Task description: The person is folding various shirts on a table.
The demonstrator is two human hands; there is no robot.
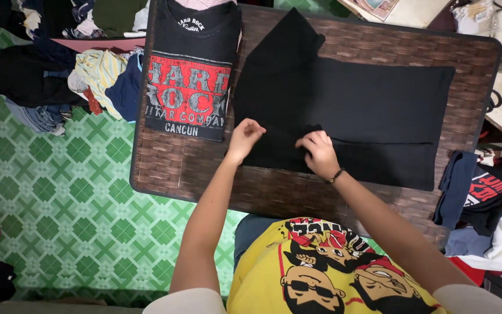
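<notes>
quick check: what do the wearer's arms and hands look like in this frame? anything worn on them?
Both arms are bare from the short white sleeves down. No gloves on the left hand or the right hand. The right wrist carries a thin dark beaded bracelet; the left wrist has nothing on it. No rings or watch that I can make out.

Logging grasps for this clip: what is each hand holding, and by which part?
Both the left hand and right hand pinch the black garment at its folded near edge.

Single head camera, looking steeply down, close above table (pixel 164 174).
</notes>
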